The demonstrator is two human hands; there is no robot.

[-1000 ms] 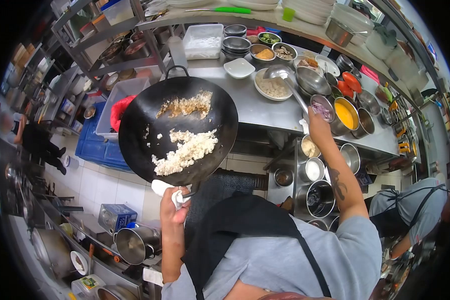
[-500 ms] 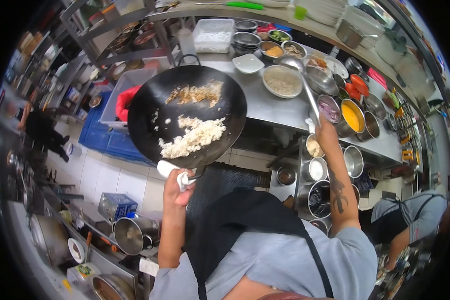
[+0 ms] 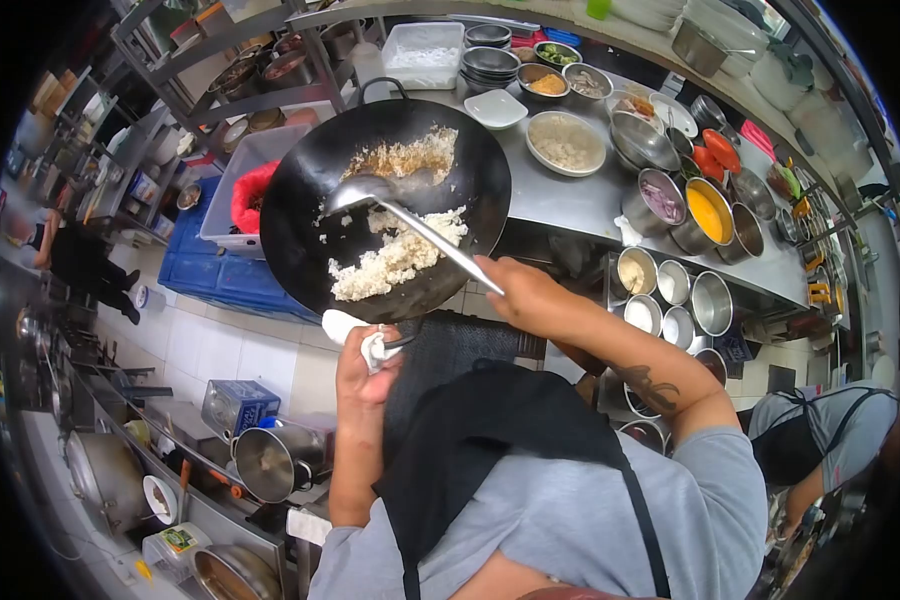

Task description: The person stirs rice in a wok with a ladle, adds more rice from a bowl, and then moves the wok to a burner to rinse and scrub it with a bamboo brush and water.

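While the left hand curls its fingers tight round a white cloth wrapped on the handle of the black round wok, the right hand grips the long steel ladle. Its bowl rests inside the wok, between the white rice and the browned rice. The wok is held near the steel counter.

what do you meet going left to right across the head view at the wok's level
red bag, wok, wide white bowl, chopped purple onion, orange liquid
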